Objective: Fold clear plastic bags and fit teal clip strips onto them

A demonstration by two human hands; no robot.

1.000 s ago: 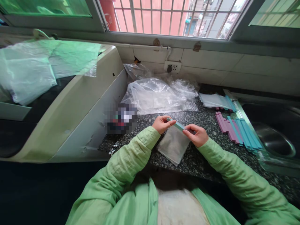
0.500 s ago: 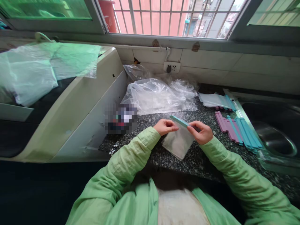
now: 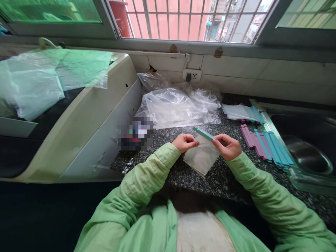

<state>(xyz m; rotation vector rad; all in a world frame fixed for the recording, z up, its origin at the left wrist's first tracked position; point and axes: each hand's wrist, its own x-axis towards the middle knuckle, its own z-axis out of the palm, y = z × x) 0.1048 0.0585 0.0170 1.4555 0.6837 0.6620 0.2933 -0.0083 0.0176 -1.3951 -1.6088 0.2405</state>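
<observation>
My left hand (image 3: 184, 142) is closed in a pinch at the upper left edge of a clear plastic bag (image 3: 201, 159). Along the bag's top edge lies a teal bag sealing clip (image 3: 203, 134), slanting down to the right. My right hand (image 3: 229, 147) grips the clip's right end between thumb and fingers. The bag hangs below both hands, over the dark speckled counter. How much of the bag's edge sits inside the clip I cannot tell.
Pink clips (image 3: 253, 140) and teal clips (image 3: 278, 148) lie at right, beside a sink (image 3: 309, 154). Behind them is a stack of clear bags (image 3: 240, 112). A large plastic bag (image 3: 181, 106) lies by the wall. At left stands a pale machine casing (image 3: 105, 101).
My right hand and the teal clip have shifted slightly to the right, and the bag has moved with them. My left hand has stayed nearly in place.
</observation>
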